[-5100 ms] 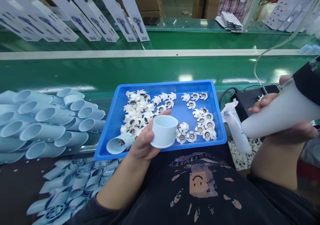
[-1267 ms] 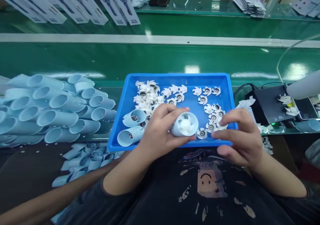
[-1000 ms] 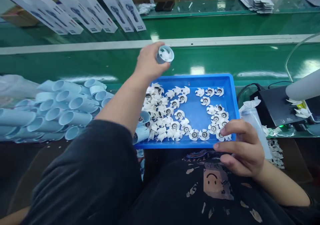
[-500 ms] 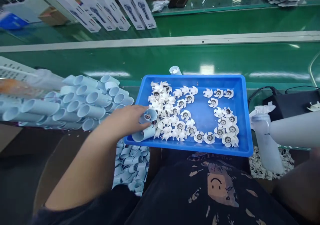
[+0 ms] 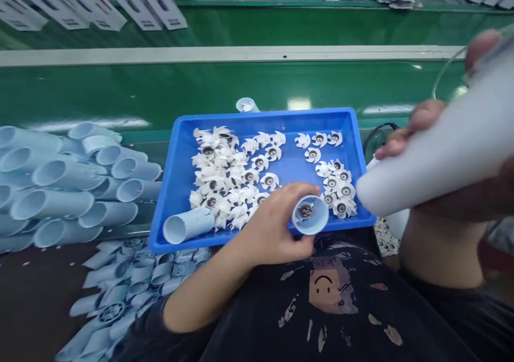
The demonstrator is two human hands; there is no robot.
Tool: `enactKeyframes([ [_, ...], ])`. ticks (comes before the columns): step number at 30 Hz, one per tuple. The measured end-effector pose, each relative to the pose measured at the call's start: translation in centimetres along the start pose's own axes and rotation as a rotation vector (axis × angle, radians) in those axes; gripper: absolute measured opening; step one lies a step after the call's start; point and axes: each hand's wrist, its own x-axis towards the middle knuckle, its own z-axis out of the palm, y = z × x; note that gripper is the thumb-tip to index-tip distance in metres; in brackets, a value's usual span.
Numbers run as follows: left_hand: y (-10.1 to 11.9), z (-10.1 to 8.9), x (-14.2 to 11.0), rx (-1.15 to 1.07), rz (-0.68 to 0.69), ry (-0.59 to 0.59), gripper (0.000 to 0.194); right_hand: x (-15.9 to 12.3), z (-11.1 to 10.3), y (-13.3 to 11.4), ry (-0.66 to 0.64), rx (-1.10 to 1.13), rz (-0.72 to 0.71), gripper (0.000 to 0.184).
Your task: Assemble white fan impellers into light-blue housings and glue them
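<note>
The left hand point(image 5: 273, 225) is closed around a short pale blue tube point(image 5: 310, 215), which it holds over the lower edge of the blue tray point(image 5: 261, 115), open end up and to the right, with a dark part visible inside. The right hand point(image 5: 417, 129) grips a large white tapered shell point(image 5: 433, 153) at the right of the frame, its narrow end over the tray's right edge. The tray holds white fan impellers point(image 5: 217, 164) in loose clusters, and a loose tube point(image 5: 188, 224) lies at its lower left corner. Another tube point(image 5: 246, 105) stands on the green belt just behind the tray. More tubes point(image 5: 52, 174) are heaped at the left.
</note>
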Motion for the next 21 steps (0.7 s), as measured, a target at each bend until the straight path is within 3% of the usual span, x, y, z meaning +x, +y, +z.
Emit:
enactKeyframes([
  [3, 0.7, 2.2, 1.8, -0.02, 0.082, 0.02, 0.045, 0.9, 1.9, -1.8, -0.02, 0.134, -0.035, 0.075],
  [8, 1.4, 2.5, 2.9, -0.069, 0.141, 0.148, 0.026, 0.5, 2.9, -2.4, -0.066, 0.317, -0.061, 0.055],
  [12, 1.7, 2.6, 2.8, -0.04, 0.166, 0.179, 0.023, 0.1, 2.6, -2.1, -0.096, 0.193, 0.017, 0.064],
  [16, 1.6, 3.0, 2.7, -0.014, 0.171, 0.198, 0.023, -0.1, 2.1, -2.1, -0.138, 0.11, -0.045, 0.071],
  [21, 1.6, 3.2, 2.7, -0.006, 0.142, 0.177, 0.024, -0.3, 2.0, -1.9, -0.138, 0.174, -0.061, 0.072],
])
